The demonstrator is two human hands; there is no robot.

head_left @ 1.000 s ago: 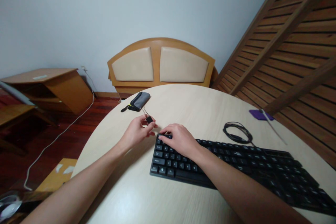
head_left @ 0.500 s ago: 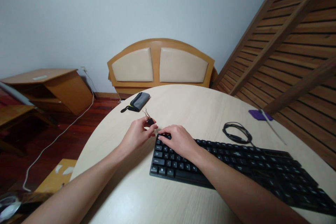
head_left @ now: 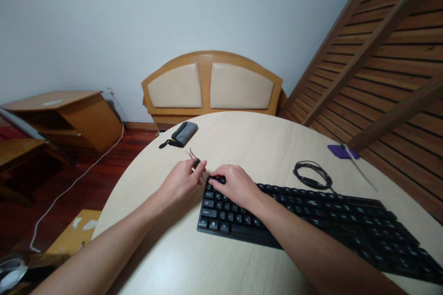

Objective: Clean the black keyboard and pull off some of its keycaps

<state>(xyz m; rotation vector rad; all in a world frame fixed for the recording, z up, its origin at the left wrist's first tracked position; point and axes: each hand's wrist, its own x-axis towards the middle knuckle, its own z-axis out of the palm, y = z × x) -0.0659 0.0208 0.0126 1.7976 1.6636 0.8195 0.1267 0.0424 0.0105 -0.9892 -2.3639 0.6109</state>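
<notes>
In my left hand (head_left: 178, 179), pinched between thumb and fingers, is a keycap puller (head_left: 196, 163) with a black middle. Two thin wire prongs stick up from its top, and thin wires reach down toward the keyboard's top left corner. Whether they touch a key I cannot tell. A black keyboard (head_left: 238, 229) lies flat on the table. My right hand (head_left: 235, 185) rests on its upper left part, thumb and fingers closed about the corner keys and hiding several of them. The two hands are close together.
The round pale table (head_left: 166, 258) bears a grey pouch (head_left: 185, 133) at the back left. A coiled black cable (head_left: 313, 175) sits behind the keyboard. Farther right is a purple item (head_left: 342, 151) with a thin rod (head_left: 362, 170) across it. A headboard (head_left: 207, 83) stands behind.
My left hand has shifted slightly down and left with the keycap puller, whose prongs now lean more to the left. My right hand and the keyboard have stayed in place.
</notes>
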